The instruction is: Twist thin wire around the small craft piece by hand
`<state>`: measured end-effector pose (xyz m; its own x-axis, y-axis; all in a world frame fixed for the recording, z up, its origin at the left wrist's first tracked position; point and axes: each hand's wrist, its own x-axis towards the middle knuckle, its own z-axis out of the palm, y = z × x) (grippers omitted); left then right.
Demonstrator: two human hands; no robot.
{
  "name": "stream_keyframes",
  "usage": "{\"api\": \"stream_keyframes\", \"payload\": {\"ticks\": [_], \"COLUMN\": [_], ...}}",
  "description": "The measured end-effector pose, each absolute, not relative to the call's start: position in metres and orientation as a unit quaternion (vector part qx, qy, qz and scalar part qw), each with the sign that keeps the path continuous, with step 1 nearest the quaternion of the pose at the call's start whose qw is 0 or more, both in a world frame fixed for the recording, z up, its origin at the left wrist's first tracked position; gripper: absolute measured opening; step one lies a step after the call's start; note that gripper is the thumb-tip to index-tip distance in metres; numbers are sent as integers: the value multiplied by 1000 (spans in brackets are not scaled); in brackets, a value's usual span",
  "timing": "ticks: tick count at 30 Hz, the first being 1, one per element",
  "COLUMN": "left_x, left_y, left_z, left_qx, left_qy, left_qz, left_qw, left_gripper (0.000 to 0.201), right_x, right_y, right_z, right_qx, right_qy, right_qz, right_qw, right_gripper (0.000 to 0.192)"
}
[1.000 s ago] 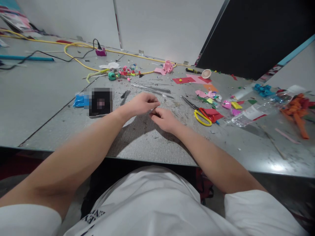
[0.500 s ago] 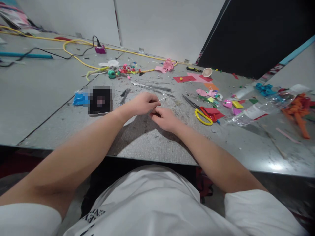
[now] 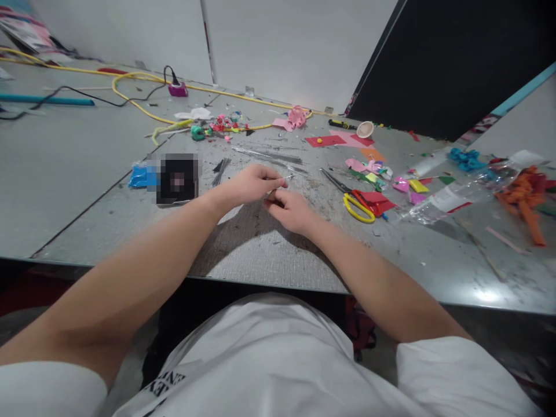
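On the far left of your table (image 3: 65, 174) the blue packet (image 3: 139, 175) lies where it lay a second ago. Your left hand (image 3: 249, 184) is closed, thumb and forefinger pinching a thin silvery wire (image 3: 284, 178) whose tip pokes out toward the right. A second ago that tip was hidden inside your fingers; it has since slid out, so the piece looks to be feeding through. Your right hand (image 3: 290, 209) rests just beside it, fingertips curled together at the wire's near end, though what they grip is too small to tell. Yellow-handled scissors (image 3: 354, 202) lie untouched further right.
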<state>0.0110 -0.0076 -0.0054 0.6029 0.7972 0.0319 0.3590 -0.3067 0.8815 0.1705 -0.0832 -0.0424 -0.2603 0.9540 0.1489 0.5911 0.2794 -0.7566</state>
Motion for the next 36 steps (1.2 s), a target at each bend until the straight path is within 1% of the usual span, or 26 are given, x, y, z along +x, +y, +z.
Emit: {"api": "stream_keyframes", "payload": {"ticks": [3,9,13,15,18,22,28,32,36], "left_x": [11,11,10,10,11,13,13,14,14], "left_y": [-8,-5,-6,-7,-8,-9,-11,-13,-14], "left_z": [-6,-9,-6,-5,-6,-8,-6,-3,-2], "left_qx": [768,778,787,782,756,729,723,728,736], "left_qy": [375,381,386,387,379,360,383,375,369], "left_qz": [243,243,222,216,224,246,251,245,236], "left_qw": [459,437,427,439,485,528,516,519,516], "left_gripper": [18,23,23,22,20,22,22,22,22], "right_x": [171,172,172,172,171,170,170,171,172], "right_y": [-84,-83,-83,-83,-84,-84,-82,-81,-80], "right_z": [-41,-44,-44,-44,-42,-42,-44,-46,-48], "right_qx": [-525,-523,-531,-531,-529,-533,-540,-525,-519], "right_qy": [-739,-735,-732,-732,-729,-724,-726,-734,-736], "right_qz": [292,296,296,297,302,304,295,297,297], "right_qw": [305,313,308,306,314,315,306,313,317], "right_gripper": [25,26,25,24,24,23,20,23,21]}}
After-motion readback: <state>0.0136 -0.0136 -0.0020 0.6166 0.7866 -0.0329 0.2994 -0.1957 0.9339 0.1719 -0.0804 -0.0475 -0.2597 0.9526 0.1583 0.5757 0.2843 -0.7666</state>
